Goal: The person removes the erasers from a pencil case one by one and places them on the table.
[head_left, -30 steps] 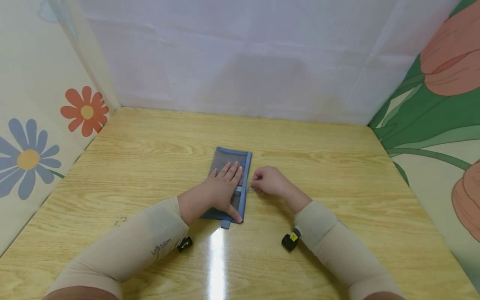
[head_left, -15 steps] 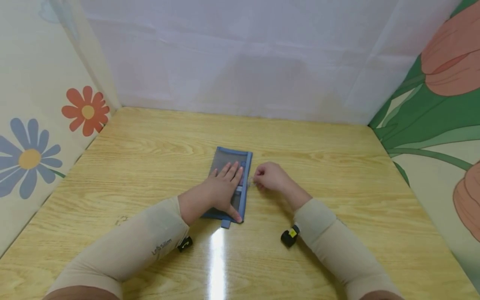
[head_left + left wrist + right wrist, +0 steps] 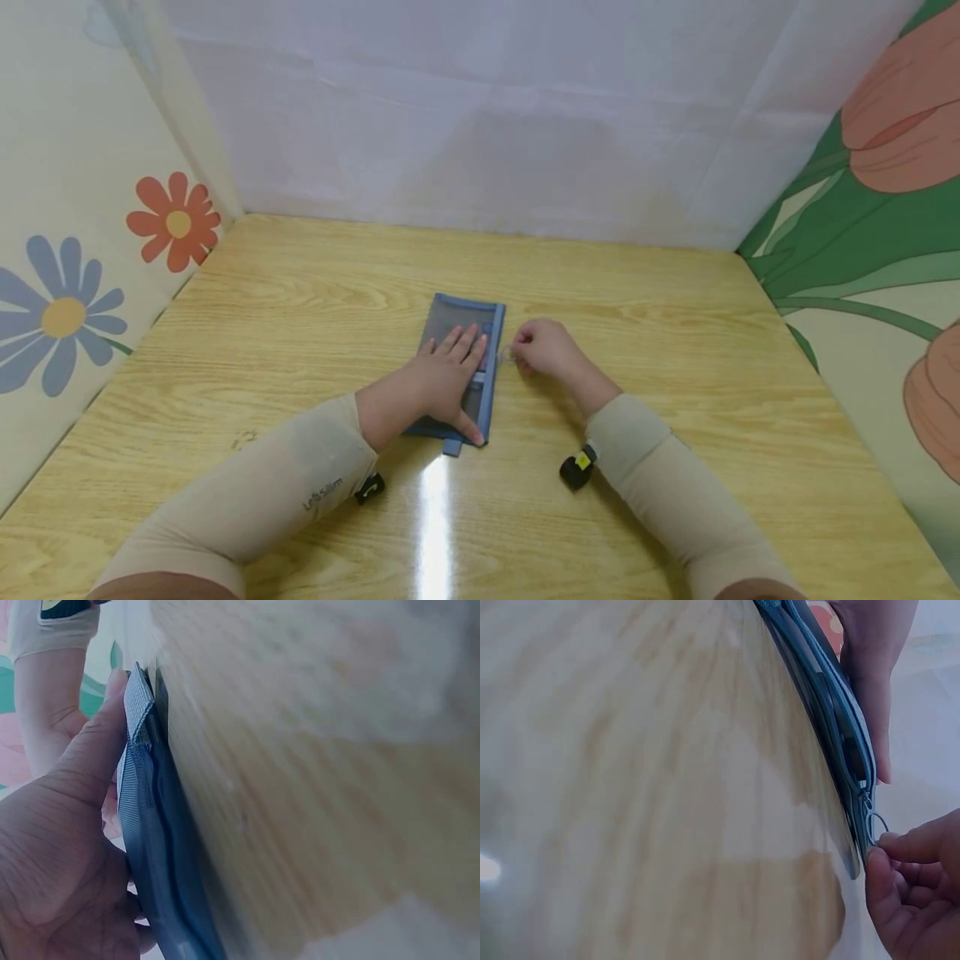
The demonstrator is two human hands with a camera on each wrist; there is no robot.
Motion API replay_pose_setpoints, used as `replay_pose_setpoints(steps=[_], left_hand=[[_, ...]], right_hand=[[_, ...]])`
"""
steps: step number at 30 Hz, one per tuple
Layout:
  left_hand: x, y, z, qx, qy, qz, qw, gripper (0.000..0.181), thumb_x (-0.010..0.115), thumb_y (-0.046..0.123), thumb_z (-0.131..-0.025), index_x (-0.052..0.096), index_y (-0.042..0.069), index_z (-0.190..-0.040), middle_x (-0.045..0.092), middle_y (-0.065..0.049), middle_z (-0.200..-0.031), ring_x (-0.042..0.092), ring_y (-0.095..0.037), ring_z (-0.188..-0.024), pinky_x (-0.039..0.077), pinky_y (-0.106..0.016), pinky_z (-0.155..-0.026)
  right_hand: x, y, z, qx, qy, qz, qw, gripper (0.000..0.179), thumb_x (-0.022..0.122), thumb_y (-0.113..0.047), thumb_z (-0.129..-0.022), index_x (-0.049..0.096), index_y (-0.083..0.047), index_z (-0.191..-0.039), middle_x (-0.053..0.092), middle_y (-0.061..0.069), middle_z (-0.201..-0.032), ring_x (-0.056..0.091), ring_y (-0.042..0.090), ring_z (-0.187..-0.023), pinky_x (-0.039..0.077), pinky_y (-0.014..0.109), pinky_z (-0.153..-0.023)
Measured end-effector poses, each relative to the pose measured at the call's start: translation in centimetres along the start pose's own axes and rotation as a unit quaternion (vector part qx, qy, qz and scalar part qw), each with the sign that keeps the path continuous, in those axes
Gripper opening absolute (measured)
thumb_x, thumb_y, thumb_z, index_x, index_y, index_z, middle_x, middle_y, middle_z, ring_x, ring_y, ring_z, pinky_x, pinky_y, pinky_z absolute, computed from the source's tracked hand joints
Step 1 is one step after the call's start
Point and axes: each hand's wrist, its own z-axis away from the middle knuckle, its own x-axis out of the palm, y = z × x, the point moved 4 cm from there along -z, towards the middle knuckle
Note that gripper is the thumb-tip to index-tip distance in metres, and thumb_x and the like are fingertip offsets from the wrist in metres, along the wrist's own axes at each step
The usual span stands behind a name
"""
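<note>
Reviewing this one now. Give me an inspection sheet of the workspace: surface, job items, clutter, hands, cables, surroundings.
Surface: wood-grain table, with a bright glare streak near the front and small dark marks toward the left.
Job items: blue-trimmed mesh pouch lying on the table, its edge gaping along a stretch in the right wrist view; pull ring at one end of that gap. Contents too unclear to identify.
Clutter: nothing seen.
Hands: left hand lies spread on the pouch; right hand pinches the pull ring.
Cables: nothing seen.
Surroundings: white backdrop behind; flower-patterned panels at both sides.
</note>
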Motion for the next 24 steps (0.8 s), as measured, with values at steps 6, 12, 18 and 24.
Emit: replay_pose_setpoints(steps=[6,12,18,24], left_hand=[[0.03,0.16,-0.02,0.006,0.004,-0.005,1.0000,0.141,0.052,0.088,-0.046,-0.005,0.007,-0.146,-0.009,-0.016,-0.152,-0.003,-0.035,-0.138,0.015,-0.056,-0.107],[0.02,0.19,0.06,0.005,0.006,-0.007,0.9999,0.140,0.052,0.087,-0.047,-0.004,0.008,-0.146,-0.008,-0.015,-0.152,-0.002,-0.034,-0.138,0.015,-0.056,-0.107],[-0.04,0.19,0.15,0.007,0.004,-0.005,1.0000,0.139,0.053,0.087,-0.047,-0.004,0.008,-0.147,-0.008,-0.015,-0.152,-0.003,-0.034,-0.138,0.015,-0.056,-0.107],[-0.01,0.20,0.12,0.005,0.003,-0.007,1.0000,0.140,0.052,0.087,-0.046,-0.004,0.008,-0.147,-0.008,-0.015,-0.152,-0.002,-0.034,-0.138,0.015,-0.055,-0.107]], right_hand=[[-0.13,0.24,-0.29,-0.004,0.006,-0.011,0.9999,0.013,0.059,-0.013,-0.087,0.063,-0.005,-0.077,0.063,0.004,-0.067,0.059,0.014,-0.059,0.050,0.025,-0.056],[-0.15,0.16,-0.33,-0.007,0.004,-0.006,0.9999,0.014,0.059,-0.013,-0.087,0.064,-0.005,-0.077,0.063,0.004,-0.066,0.059,0.014,-0.058,0.050,0.025,-0.056],[-0.26,-0.04,-0.70,-0.011,0.008,0.002,0.9999,0.013,0.059,-0.012,-0.086,0.064,-0.005,-0.076,0.062,0.003,-0.064,0.057,0.013,-0.057,0.048,0.024,-0.054],[-0.35,-0.09,-1.02,-0.018,0.015,0.011,0.9997,0.013,0.059,-0.011,-0.085,0.064,-0.005,-0.075,0.061,0.003,-0.063,0.056,0.013,-0.057,0.047,0.023,-0.054]])
